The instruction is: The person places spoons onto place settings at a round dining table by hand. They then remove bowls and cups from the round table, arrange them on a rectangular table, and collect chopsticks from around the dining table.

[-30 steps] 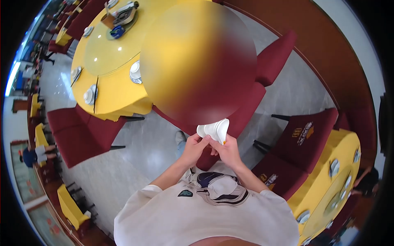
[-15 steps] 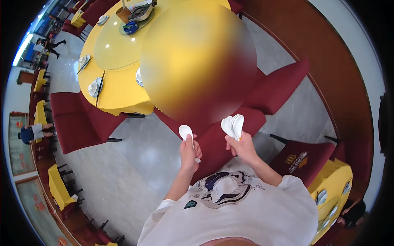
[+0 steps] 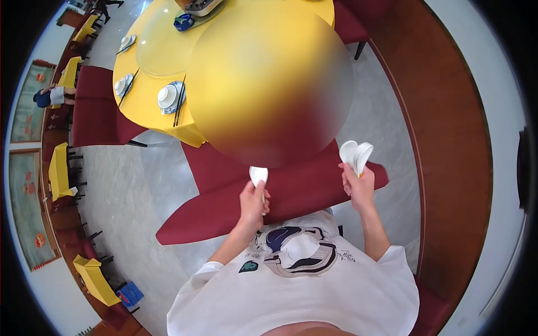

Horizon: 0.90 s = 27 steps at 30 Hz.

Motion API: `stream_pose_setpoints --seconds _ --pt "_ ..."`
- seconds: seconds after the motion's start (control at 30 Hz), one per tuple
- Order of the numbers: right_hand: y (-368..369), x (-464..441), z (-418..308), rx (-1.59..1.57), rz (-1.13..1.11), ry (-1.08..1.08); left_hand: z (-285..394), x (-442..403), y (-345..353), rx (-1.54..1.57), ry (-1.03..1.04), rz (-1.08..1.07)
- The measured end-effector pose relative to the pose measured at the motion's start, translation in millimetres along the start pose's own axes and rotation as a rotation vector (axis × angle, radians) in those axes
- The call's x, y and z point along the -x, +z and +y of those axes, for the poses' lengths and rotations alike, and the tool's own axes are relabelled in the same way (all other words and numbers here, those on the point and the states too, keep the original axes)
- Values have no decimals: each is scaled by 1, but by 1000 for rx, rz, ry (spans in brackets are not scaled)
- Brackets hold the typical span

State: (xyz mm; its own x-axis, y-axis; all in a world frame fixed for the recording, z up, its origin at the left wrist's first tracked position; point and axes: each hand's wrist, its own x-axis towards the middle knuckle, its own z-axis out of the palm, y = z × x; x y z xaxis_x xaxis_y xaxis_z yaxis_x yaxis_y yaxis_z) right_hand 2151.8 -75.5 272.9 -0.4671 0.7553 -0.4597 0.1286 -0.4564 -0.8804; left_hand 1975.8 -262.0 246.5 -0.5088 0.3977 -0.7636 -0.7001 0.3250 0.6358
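Note:
My left hand (image 3: 252, 204) is closed on the handle of one white soup spoon (image 3: 258, 175), its bowl pointing away from me. In my right hand (image 3: 360, 189) is a fanned bunch of white soup spoons (image 3: 363, 154), held by the handles with the bowls up. Both hands are above a dark red chair (image 3: 283, 193) in front of me. Beyond it stands a round table with a yellow cloth (image 3: 154, 109). A large blurred disc hides much of the table and chair.
On the table are a bowl on a saucer (image 3: 167, 96), black chopsticks (image 3: 180, 104), further place settings, a glass turntable (image 3: 159, 53) and a blue object (image 3: 183, 22). Another red chair (image 3: 101, 109) stands left. A brown wall panel (image 3: 443, 140) runs along the right. A person (image 3: 53, 96) is far left.
My view has shifted, bringing the red chair squarely in front of me. My right hand is farther right and my hands are wider apart. Both still hold their spoons.

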Motion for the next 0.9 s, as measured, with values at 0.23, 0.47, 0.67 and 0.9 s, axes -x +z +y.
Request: stream_pose_setpoints --seconds 0.23,0.47,0.67,0.9 --pt "-104 -28 -8 -33 169 28 -31 -15 103 39 3 -129" --pt "-208 -152 -42 29 -32 87 -40 -55 226 291 40 -13" --pt "-388 -233 -73 384 -112 121 -39 -108 374 399 -141 136" --pt "-482 -272 -122 286 -6 280 -16 -167 374 481 9 482"
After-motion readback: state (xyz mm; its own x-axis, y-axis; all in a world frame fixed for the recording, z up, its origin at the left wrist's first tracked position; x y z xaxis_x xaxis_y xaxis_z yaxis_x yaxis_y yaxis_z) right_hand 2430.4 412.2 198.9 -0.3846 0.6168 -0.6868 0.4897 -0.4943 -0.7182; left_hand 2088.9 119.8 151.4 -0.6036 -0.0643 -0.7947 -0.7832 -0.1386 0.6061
